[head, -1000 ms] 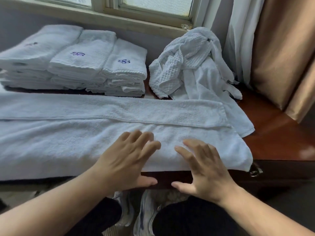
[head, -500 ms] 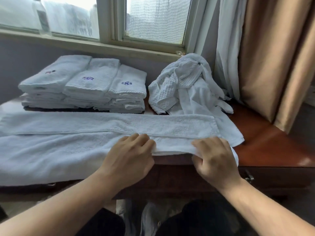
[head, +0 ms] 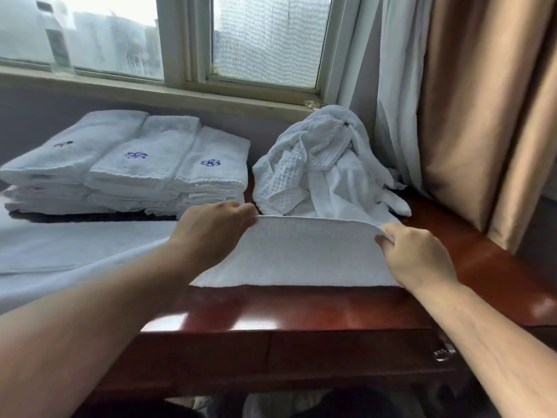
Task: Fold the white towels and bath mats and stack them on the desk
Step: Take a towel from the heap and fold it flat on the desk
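White towel [head: 301,257], edge pinched by left hand [head: 211,233] and right hand [head: 416,254], on red-brown desk [head: 301,312], folded stacks [head: 135,170] behind

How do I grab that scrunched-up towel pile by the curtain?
Probably grip the crumpled pile at its raised top hump, coming from above: it is heaped high there, and its front lower edge is hidden behind the lifted towel.

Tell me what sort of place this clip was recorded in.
Most likely a hotel guest room, during housekeeping. Folded white towels with blue embroidered logos are stacked on a polished wooden desk beneath a window, beside a heap of waffle-weave linen, with heavy tan curtains alongside.
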A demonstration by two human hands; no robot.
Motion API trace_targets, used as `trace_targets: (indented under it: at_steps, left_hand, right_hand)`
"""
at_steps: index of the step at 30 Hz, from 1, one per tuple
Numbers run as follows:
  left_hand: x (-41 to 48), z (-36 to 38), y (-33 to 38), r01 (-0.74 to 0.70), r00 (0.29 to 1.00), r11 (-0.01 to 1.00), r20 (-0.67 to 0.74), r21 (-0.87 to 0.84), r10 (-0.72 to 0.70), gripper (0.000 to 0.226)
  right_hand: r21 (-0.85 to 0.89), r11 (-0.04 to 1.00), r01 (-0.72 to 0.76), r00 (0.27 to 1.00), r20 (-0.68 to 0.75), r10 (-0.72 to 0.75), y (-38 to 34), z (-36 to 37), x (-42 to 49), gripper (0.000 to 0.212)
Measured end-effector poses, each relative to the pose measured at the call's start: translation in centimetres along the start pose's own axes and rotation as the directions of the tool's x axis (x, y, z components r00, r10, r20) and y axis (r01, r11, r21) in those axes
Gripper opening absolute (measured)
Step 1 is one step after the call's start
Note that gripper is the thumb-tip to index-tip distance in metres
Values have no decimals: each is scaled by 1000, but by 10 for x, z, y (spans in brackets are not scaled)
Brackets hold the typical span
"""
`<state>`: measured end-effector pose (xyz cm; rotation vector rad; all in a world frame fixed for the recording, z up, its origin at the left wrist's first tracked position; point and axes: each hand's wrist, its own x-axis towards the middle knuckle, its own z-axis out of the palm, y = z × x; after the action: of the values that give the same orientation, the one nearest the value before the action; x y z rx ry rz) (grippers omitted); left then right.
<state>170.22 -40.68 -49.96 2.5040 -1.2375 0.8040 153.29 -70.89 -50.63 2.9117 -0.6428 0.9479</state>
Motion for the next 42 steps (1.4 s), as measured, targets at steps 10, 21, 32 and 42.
trace_targets:
  at_steps: [10,21,32,42]
  left_hand:
    - [37,53,-41,-94,980,996,176,11,91,35]
    - [-20,36,-73,242,946,955,259,-171,-194,52]
    - [-199,-60,-123,592,794,806,175,-3,-582,62]
    - [-227,-118,-172,666,721,713,53,220,-691,29]
  right_hand:
    - [-85,990,-109,961,248,126,18,32,57,45]
    - [36,969,246,963,-119,-240,-56,71,40,41]
    - [565,481,670,542,70,-838,-302,89,-8,36]
    - [411,695,589,740,70,-669,-378,80,-17,46]
